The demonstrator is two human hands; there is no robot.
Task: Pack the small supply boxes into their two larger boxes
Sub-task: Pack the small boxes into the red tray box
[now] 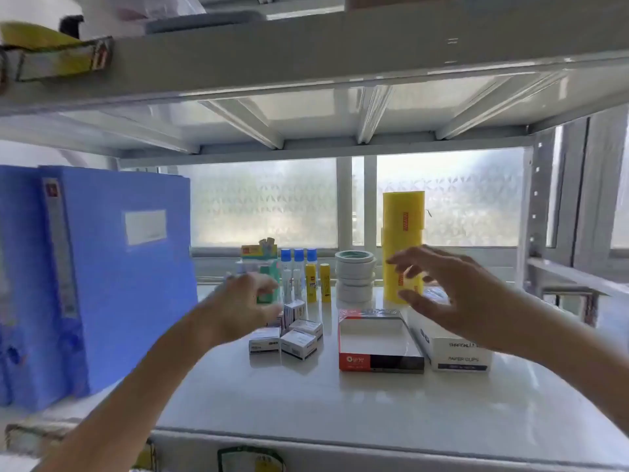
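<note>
Left hand [243,310]: blurred, fingers curled over the heap; grip cannot be told.
Small white cardboard supply boxes [291,332]: heaped mid-shelf, unpacked, within reach.
Red-and-black open cardboard box [381,359]: empty, mouth up, ready.
White paper-clip box [459,356]: toward shelf's right edge.
Right hand [452,294]: spread, empty, hovering above it.

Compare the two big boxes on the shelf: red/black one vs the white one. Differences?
The red-and-black box sits left of the white paper clips box, side by side. The red-and-black box shows a red and black front; the white paper clips box has a white front printed "PAPER CLIPS". The red-and-black box is in full view, open-topped and empty; the white paper clips box is partly hidden by the right hand, contents unseen. Both rest flat on the shelf.
</note>
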